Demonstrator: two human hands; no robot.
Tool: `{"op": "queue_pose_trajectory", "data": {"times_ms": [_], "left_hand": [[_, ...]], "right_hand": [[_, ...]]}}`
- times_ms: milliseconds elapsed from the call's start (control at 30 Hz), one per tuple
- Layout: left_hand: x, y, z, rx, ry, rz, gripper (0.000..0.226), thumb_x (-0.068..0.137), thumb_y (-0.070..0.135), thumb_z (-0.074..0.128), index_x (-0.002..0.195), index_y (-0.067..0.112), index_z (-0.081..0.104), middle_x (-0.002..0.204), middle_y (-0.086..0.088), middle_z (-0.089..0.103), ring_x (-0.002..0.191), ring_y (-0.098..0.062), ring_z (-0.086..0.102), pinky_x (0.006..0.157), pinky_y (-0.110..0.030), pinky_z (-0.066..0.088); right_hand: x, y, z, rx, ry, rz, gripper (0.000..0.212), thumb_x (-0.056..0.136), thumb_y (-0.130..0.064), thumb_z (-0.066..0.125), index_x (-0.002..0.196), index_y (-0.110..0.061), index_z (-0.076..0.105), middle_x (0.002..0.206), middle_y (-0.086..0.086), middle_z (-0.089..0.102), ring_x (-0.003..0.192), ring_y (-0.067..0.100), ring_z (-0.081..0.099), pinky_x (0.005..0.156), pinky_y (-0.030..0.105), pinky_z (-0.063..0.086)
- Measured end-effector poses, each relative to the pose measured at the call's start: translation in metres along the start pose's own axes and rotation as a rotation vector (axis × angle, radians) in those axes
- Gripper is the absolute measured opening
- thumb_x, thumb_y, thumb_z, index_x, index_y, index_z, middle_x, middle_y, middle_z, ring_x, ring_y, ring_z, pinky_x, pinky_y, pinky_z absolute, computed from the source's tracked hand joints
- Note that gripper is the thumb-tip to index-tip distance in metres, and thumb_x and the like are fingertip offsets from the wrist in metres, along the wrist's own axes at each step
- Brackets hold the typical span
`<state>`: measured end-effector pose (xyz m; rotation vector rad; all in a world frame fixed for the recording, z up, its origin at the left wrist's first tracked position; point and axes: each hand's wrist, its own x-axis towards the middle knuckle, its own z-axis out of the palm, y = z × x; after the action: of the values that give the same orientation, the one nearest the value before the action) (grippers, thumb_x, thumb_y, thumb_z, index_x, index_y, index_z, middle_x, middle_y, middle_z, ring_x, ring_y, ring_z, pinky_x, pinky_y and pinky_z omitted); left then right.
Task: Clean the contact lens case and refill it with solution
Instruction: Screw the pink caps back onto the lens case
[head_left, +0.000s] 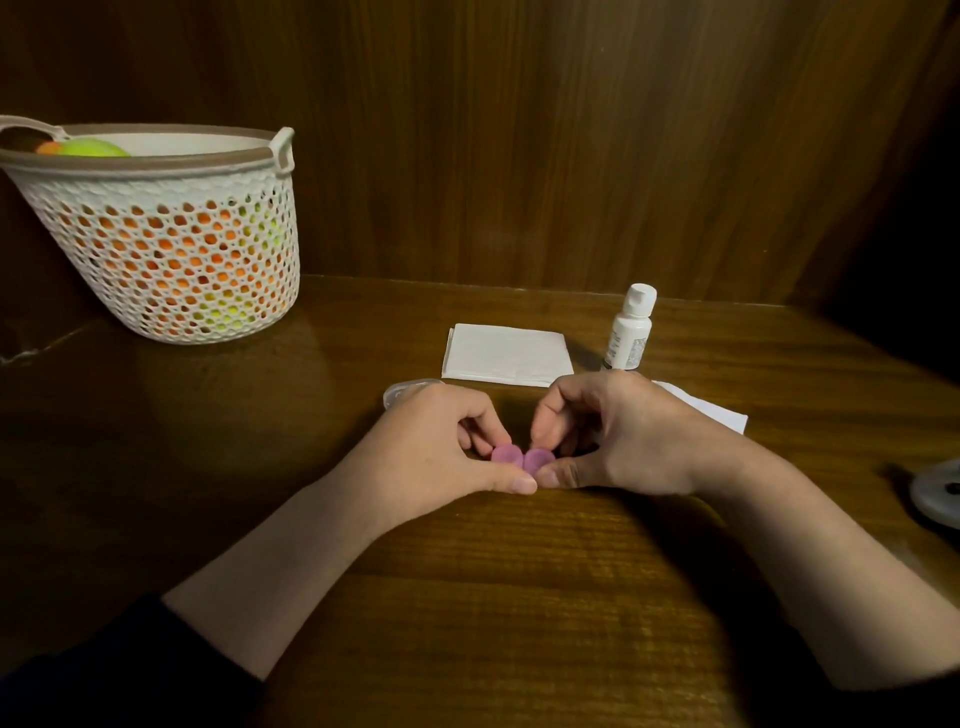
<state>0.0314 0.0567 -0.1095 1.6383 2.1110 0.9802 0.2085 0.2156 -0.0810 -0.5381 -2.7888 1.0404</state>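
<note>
**Both hands on lens case caps; step in hand appears to be opening or closing**

The contact lens case (523, 458) sits on the wooden worktop (519, 597), near centre, between the two hands. Only its two purple round caps are visible, side by side and touching; the body beneath them is hidden by fingers.

The left hand (441, 447) is grasping the left cap, thumb and curled fingers pinched round it. The right hand (618, 431) is grasping the right cap in like manner. Both thumbs lie along the near edge, tips almost meeting.

Judgement: the caps are being turned, either off for cleaning or on after filling; which one cannot be told from this view. No liquid is seen at the case.

The solution bottle (629, 330), white with its cap on, stands upright just beyond the right hand. A folded white tissue (506, 355) lies beside it, untouched. A second tissue (711, 410) shows partly behind the right hand.

Next move, if opening: lift both caps clear, set them aside, then reach for bottle and tissue. A steady case and a light twist are called for, as the item is small and easily tipped.
</note>
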Motion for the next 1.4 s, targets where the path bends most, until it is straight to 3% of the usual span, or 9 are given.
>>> {"op": "queue_pose_trajectory", "data": {"times_ms": [133,233,400,533,700,967,1200,1400], "left_hand": [[-0.003,0.003,-0.006,0.062,0.018,-0.001,0.05,0.067,0.068,0.088,0.108,0.04,0.079,0.089,0.023,0.072,0.088,0.005,0.066,0.074,-0.015,0.049],[-0.004,0.001,-0.011,0.036,0.038,0.014,0.054,0.073,0.068,0.084,0.121,0.044,0.074,0.098,0.025,0.073,0.094,0.009,0.066,0.07,-0.01,0.05],[-0.006,-0.003,-0.009,0.073,-0.012,0.143,0.03,0.087,0.047,0.083,0.117,0.046,0.079,0.102,0.029,0.074,0.1,0.008,0.066,0.082,-0.018,0.04],[-0.002,-0.005,-0.004,0.072,-0.035,0.13,0.025,0.09,0.037,0.083,0.114,0.047,0.08,0.102,0.027,0.073,0.099,0.008,0.065,0.075,-0.011,0.043],[0.0,-0.005,0.0,0.065,0.035,0.093,0.021,0.082,0.041,0.089,0.102,0.043,0.084,0.087,0.026,0.071,0.093,0.009,0.064,0.066,-0.008,0.045],[-0.001,0.003,0.0,0.067,0.056,0.051,0.018,0.077,0.049,0.09,0.092,0.041,0.084,0.08,0.023,0.071,0.088,0.008,0.064,0.093,-0.042,0.053],[0.001,0.006,0.001,0.097,0.038,0.011,0.018,0.077,0.049,0.091,0.089,0.038,0.084,0.078,0.021,0.073,0.087,0.013,0.065,0.07,-0.018,0.051],[0.002,0.006,0.0,0.104,0.04,0.006,0.028,0.069,0.058,0.091,0.084,0.038,0.081,0.076,0.02,0.073,0.085,0.013,0.066,0.078,-0.026,0.057]], "right_hand": [[-0.001,0.0,0.0,0.017,0.008,-0.012,0.03,0.079,-0.027,0.095,0.099,-0.035,0.073,0.093,-0.02,0.079,0.09,-0.001,0.074,0.071,0.01,0.055],[0.0,0.001,0.0,0.015,0.005,-0.011,0.03,0.079,-0.026,0.095,0.098,-0.035,0.073,0.093,-0.02,0.079,0.089,-0.002,0.073,0.07,0.011,0.055],[0.0,0.0,0.0,0.04,0.002,-0.014,0.029,0.079,-0.025,0.095,0.097,-0.033,0.074,0.092,-0.017,0.08,0.087,0.0,0.074,0.071,0.014,0.056],[-0.001,-0.001,0.0,0.029,0.006,-0.021,0.029,0.079,-0.025,0.096,0.097,-0.031,0.074,0.092,-0.017,0.08,0.086,0.001,0.075,0.072,0.016,0.057],[0.0,-0.001,0.0,0.019,0.001,-0.022,0.029,0.079,-0.025,0.095,0.098,-0.032,0.074,0.092,-0.017,0.08,0.086,0.0,0.074,0.072,0.015,0.057],[-0.001,0.0,0.0,0.012,0.001,-0.025,0.029,0.079,-0.025,0.095,0.098,-0.032,0.074,0.092,-0.018,0.08,0.086,0.0,0.074,0.071,0.014,0.056],[0.0,0.001,0.0,0.026,0.0,-0.017,0.029,0.079,-0.024,0.096,0.097,-0.031,0.075,0.092,-0.017,0.08,0.086,0.0,0.075,0.072,0.013,0.056],[0.0,-0.001,-0.001,0.025,-0.008,-0.001,0.029,0.079,-0.025,0.095,0.098,-0.032,0.075,0.094,-0.017,0.08,0.088,0.0,0.075,0.072,0.013,0.057]]}}
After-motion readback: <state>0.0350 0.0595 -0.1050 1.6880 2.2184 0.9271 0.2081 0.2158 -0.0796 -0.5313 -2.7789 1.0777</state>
